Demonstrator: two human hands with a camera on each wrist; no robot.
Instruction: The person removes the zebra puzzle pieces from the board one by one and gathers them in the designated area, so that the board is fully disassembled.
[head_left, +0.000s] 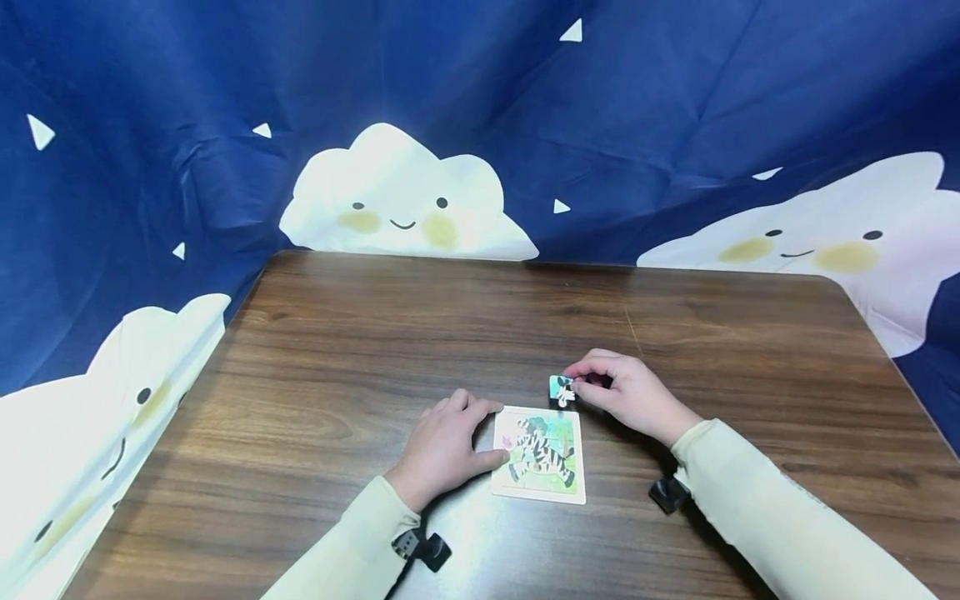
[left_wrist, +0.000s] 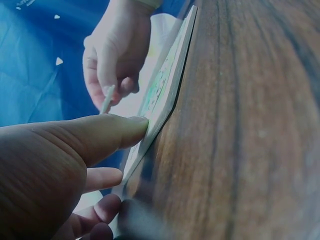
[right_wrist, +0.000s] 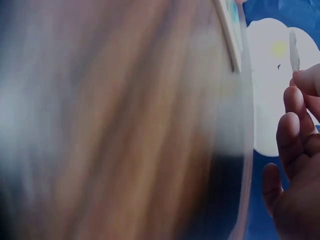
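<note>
A square jigsaw puzzle in a pale frame lies flat on the table, with a running zebra on a green and light blue ground. My left hand rests at its left side. In the left wrist view the thumb presses on the frame's edge, while the other fingers lie along its side. Beyond the puzzle's far edge, my right hand pinches a small puzzle piece, teal with black and white marks, between thumb and fingers. The right wrist view shows this thin piece edge-on.
The brown wooden table spreads out around the puzzle. Blue cloth with white clouds hangs behind it and at its sides. A small black device sits at the right wrist, another at the left.
</note>
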